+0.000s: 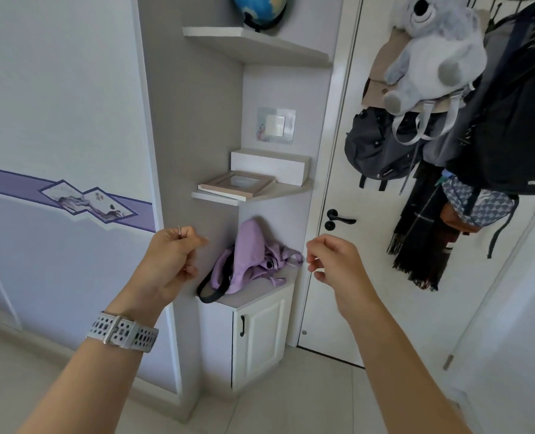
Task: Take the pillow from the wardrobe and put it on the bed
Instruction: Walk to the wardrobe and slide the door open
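Note:
No pillow and no bed are in view. A large pale panel with a purple band (56,126) fills the left side; I cannot tell whether it is the wardrobe front. My left hand (170,258), with a ring and a white watch strap on the wrist, is raised in front of that panel's right edge, fingers loosely curled and holding nothing. My right hand (332,261) is raised at the same height in front of the corner shelves, fingers half curled and empty.
Corner shelves carry a globe (260,9), a white box (271,166) and picture frames (238,184). A lilac bag (250,260) lies on a small white cabinet (260,336). The white door (354,214) with a black handle (338,219) holds hanging backpacks, a scarf and a plush toy (432,51).

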